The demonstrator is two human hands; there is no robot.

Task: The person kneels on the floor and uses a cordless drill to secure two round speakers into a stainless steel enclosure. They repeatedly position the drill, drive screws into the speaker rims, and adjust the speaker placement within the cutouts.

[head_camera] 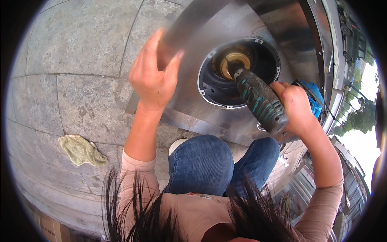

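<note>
A battered cordless drill [260, 99] with a dark, teal-marked body is in my right hand [296, 106], which is wrapped around its handle. The drill's nose points down into a round opening [208, 98] with a pale rim, toward a brass-coloured ring [225, 68] in the dark housing. Where the tip touches is hidden. Blue material [315, 98] shows at the drill's base. My left hand [154, 72] straddles the raised edge of a shiny sheet-metal casing [193, 27], thumb on one side and fingers on the other. That edge looks blurred.
A crumpled greenish cloth [81, 150] lies on the stone paving [87, 99] at left. My denim-clad knees [201, 165] are close to the casing's near side. Cardboard [50, 228] shows at the lower left. A parked vehicle [353, 37] and trees stand beyond, at right.
</note>
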